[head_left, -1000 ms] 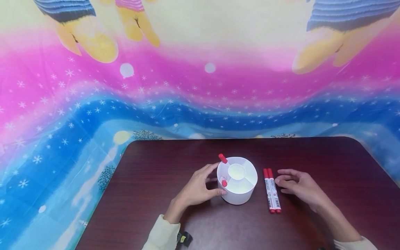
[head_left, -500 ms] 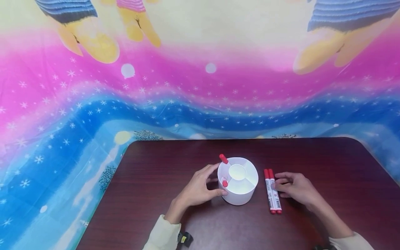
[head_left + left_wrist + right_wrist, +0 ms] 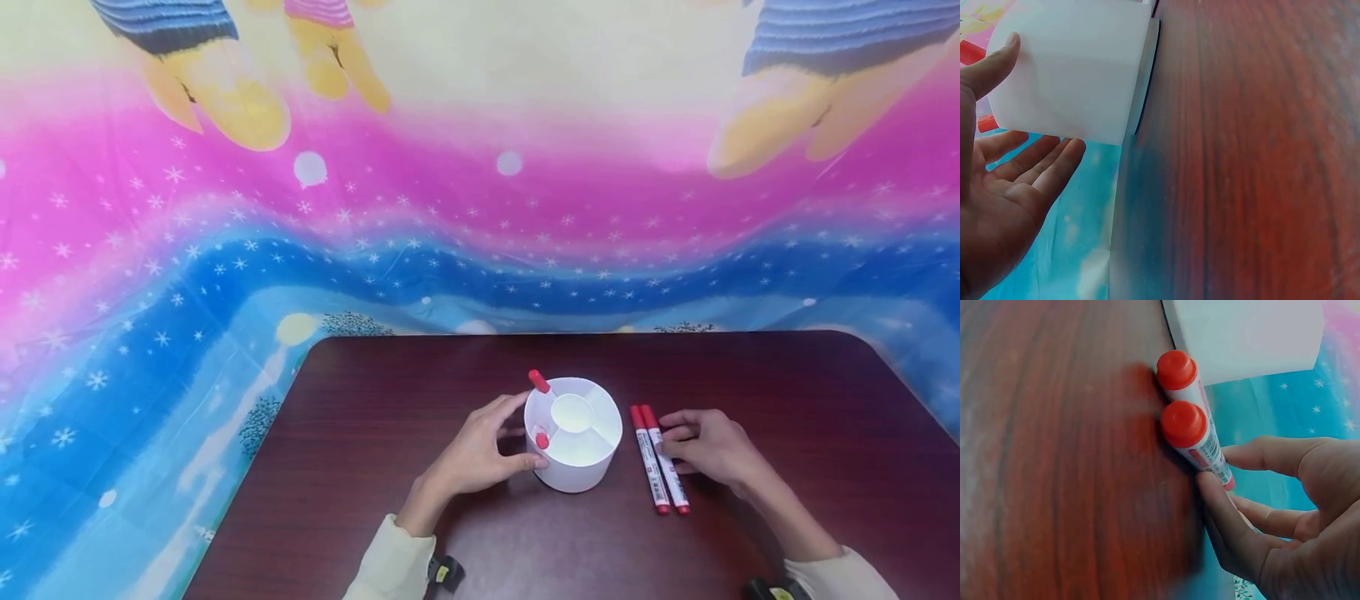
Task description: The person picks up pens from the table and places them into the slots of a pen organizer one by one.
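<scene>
A white round desk organizer (image 3: pixel 577 477) with several compartments stands on the table. My left hand (image 3: pixel 468 450) holds it from the left, thumb on the near wall and fingers at the far side; the left wrist view shows the thumb (image 3: pixel 999 65) against the wall. Two red-capped markers lean inside: one marker (image 3: pixel 538 381) at the back left, the other marker (image 3: pixel 542 440) at the front left. To the right, two more red-and-white markers lie side by side, a left marker (image 3: pixel 649 467) and a right marker (image 3: pixel 670 467). My right hand (image 3: pixel 712 446) pinches the right marker between thumb and finger.
The dark wood-grain table (image 3: pixel 360 392) has rounded far corners. Behind it hangs a printed cloth (image 3: pixel 480 208) in pink and blue. Black wrist devices show below both hands, a left device (image 3: pixel 447 573) and a right device (image 3: pixel 776 590).
My right hand has moved left onto the right marker and taken hold of it. Both lying markers have turned slightly, their near ends shifting right. The left hand stays on the organizer.
</scene>
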